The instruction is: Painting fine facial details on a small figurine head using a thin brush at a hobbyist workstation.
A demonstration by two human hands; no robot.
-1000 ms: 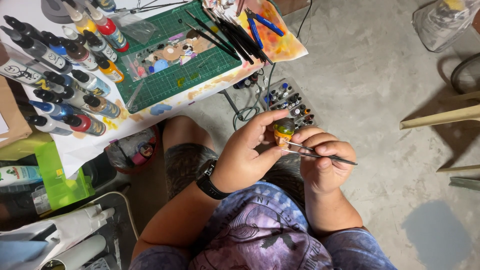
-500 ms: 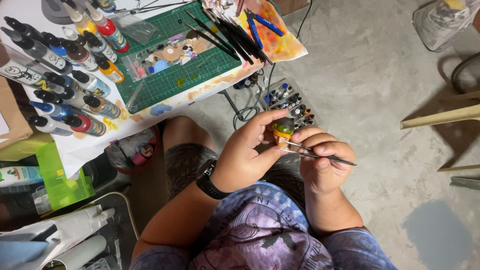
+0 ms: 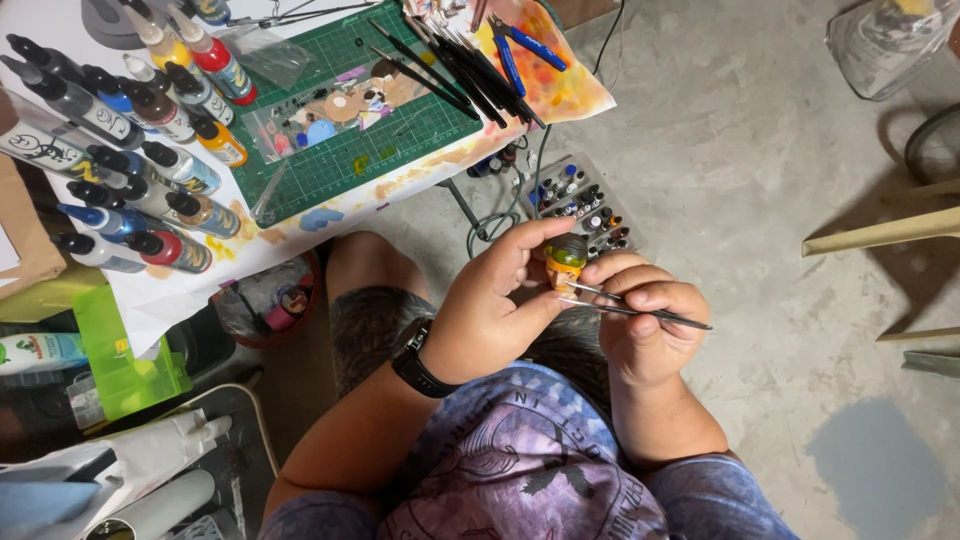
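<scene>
One head view only, looking straight down at the lap: left hand (image 3: 485, 315) pinches a small rounded miniature head piece with dark green top and yellow-orange face (image 3: 565, 262) between thumb and fingertips, held above the knees, just over the floor tray; right hand (image 3: 645, 320) is clenched round a thin black-handled paintbrush (image 3: 640, 312), its tip end touching or nearly touching the piece's lower face, exact contact too small to tell. Risks, as a judgement: the piece is tiny and gripped by fingertips only, so a slip could drop it onto the grey concrete floor (image 3: 720, 140) or into the grey plastic tray of small paint pots (image 3: 585, 205) right below; both hands float unsupported, so a wobble could smear wet paint past its edge or onto the fingers. Black wristwatch (image 3: 415, 370) on the left wrist, purple printed shirt below. Worktable upper left: green gridded cutting mat (image 3: 345, 160), rubbery and matte, with a clear plastic bag of small coloured parts on it; rows of slim dropper paint bottles with black caps (image 3: 120, 170), glossy, lying close together near the table edge and could roll; bundle of black brushes (image 3: 450, 65) beside blue-handled pliers (image 3: 530, 45) on paint-stained paper. Lime green plastic box (image 3: 125, 355) low left.
</scene>
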